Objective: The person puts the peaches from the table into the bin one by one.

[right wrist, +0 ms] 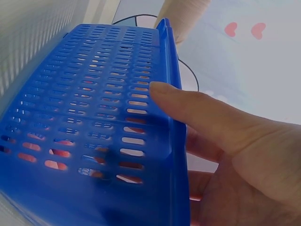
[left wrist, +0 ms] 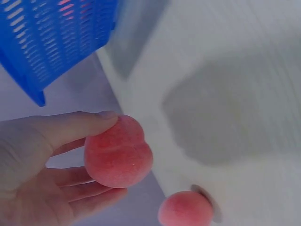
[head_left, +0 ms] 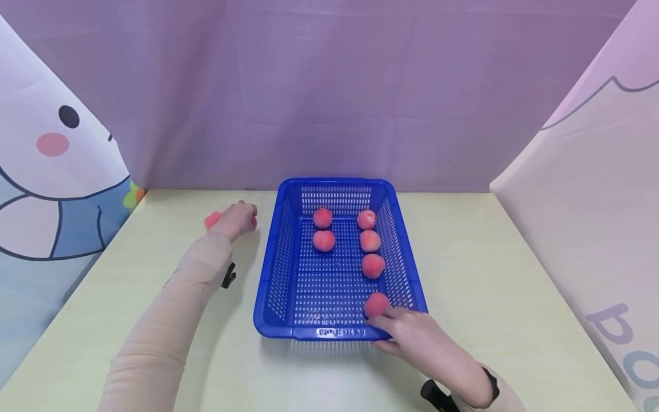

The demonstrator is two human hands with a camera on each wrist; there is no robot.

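In the left wrist view, my left hand (head_left: 234,220) pinches a pinkish-red peach (left wrist: 120,155) between thumb and fingers, left of the basket. Another peach (head_left: 211,220) lies on the table just beside that hand. My right hand (head_left: 417,335) grips the near right corner of a blue plastic basket (head_left: 309,333), thumb outside the wall and fingers over the rim. Right at those fingertips, inside the basket, sits a peach (head_left: 377,305). Three more peaches line the basket's right side, the nearest of them a red one (head_left: 373,266). Two others, including a peach (head_left: 324,241), sit toward its back left.
The basket stands on a pale wooden table (head_left: 463,257) with slotted walls all round. A purple cloth (head_left: 329,97) hangs behind the table's back edge. Printed cloth panels rise along the left side (head_left: 46,217) and the right side (head_left: 592,229).
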